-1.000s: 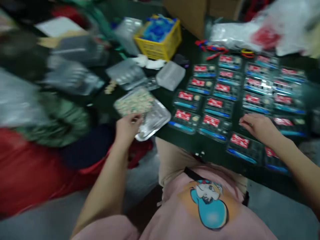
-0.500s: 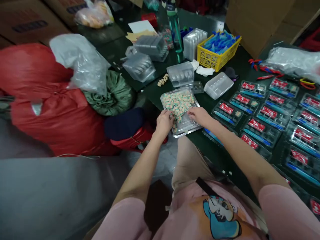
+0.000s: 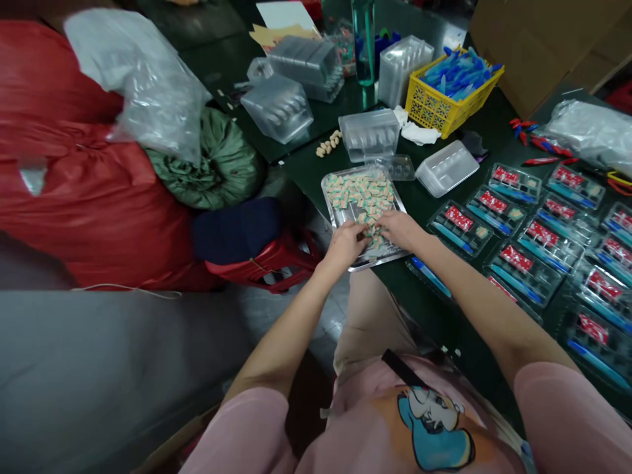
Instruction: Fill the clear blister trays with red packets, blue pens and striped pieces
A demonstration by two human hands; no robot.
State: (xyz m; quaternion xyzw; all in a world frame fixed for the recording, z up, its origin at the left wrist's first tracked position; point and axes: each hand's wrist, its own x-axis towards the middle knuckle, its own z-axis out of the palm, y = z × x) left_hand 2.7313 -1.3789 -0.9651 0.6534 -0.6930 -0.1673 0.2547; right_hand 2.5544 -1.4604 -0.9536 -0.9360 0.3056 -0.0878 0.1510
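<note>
Both hands, left (image 3: pixel 345 245) and right (image 3: pixel 401 228), had converged on the metal tray (image 3: pixel 332 195), fingers curled picking erasers (image 3: pixel 363 194); right left the blister packs (image 3: pixel 523 253).

One view only, from a camera worn on the person's head. It faces forward and steeply down, so the person's own pink shirt (image 3: pixel 419 428) and both forearms fill the lower frame. The left hand (image 3: pixel 345 245) and right hand (image 3: pixel 402 228) sit near the centre, close to the lens, over a metal tray (image 3: pixel 340 214). The dark table (image 3: pixel 316 164) runs diagonally from upper left to lower right, showing the head is turned leftward. Far items such as the yellow basket (image 3: pixel 437 108) lie near the top edge. There is no second view to overlap.
</note>
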